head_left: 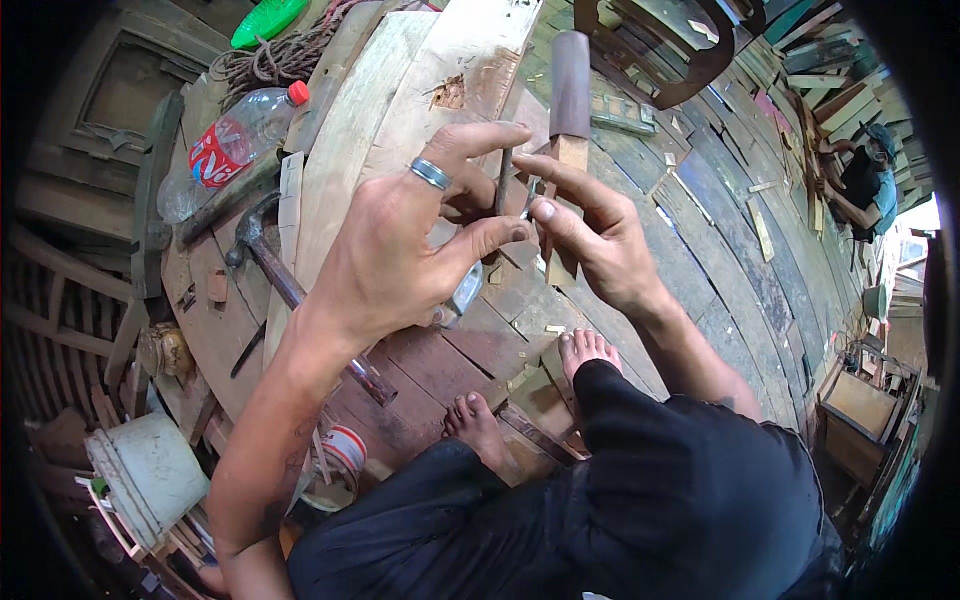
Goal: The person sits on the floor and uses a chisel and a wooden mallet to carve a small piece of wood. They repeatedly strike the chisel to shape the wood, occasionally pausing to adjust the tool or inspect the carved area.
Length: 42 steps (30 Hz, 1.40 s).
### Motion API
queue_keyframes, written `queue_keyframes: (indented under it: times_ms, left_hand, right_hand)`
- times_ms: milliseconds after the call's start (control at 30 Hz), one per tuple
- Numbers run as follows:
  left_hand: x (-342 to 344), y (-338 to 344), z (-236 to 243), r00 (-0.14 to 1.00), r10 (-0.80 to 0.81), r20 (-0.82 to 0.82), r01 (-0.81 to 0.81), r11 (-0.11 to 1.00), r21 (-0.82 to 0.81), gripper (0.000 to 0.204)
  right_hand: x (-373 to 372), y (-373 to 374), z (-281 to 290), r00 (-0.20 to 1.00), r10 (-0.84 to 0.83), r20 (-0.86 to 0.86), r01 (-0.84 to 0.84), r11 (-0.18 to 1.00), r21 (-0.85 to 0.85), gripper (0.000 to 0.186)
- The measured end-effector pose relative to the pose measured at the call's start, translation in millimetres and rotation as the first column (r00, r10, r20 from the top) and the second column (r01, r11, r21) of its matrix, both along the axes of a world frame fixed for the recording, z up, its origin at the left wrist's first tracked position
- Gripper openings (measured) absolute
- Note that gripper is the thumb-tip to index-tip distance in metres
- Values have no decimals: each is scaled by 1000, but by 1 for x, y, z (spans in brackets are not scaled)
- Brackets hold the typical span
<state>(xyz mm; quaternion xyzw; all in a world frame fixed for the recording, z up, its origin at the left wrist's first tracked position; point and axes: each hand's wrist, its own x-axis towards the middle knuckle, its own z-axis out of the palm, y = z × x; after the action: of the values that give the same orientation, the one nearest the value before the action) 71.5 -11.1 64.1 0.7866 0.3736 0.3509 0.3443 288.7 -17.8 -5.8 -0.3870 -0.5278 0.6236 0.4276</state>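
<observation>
My left hand [400, 240], a ring on one finger, grips a thin dark rod [505, 175] upright between curled fingers, thumb bent toward my other hand. My right hand [590, 230] pinches a small thin metal piece [532, 195] close beside the rod; its exact shape is unclear. Behind my fingers lies a wooden piece [569, 80] with a purplish-brown upper end and paler lower part. A small clear container [467, 292] is partly hidden below my left hand. A hammer [280, 270] lies to the left on pale boards [365, 100].
A plastic bottle [230, 150], rope [260, 75] and green plastic item [260, 20] are upper left. A white bucket [140, 470] and can [340, 455] sit lower left. A dark wooden frame [690, 55] lies on the plank floor [720, 230]. Another person [865, 185] crouches at the right among timber.
</observation>
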Motion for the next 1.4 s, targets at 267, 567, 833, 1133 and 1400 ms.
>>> queue_keyframes:
  times_ms: [267,567,833,1133,1400]
  left_hand:
    - [0,-2,3,999,21,26,-18,993,-121,61]
    - [-3,-1,0,999,21,26,-17,989,-147,58]
    - [-6,-1,-1,1000,15,21,-11,986,-164,56]
    - [-7,-1,-19,985,90,149,-74,991,-113,48]
    - [-6,1,-33,981,26,191,-50,991,123,45]
  right_hand:
    - [2,-3,-3,997,-58,-49,58,998,4,40]
    - [-6,-4,-3,983,-164,-82,166,986,19,40]
    - [-2,-3,-2,994,-90,-58,92,995,32,38]
    - [-6,-5,-2,993,-91,-76,94,995,36,37]
    - [-3,-7,-2,990,-48,-130,59,995,84,29]
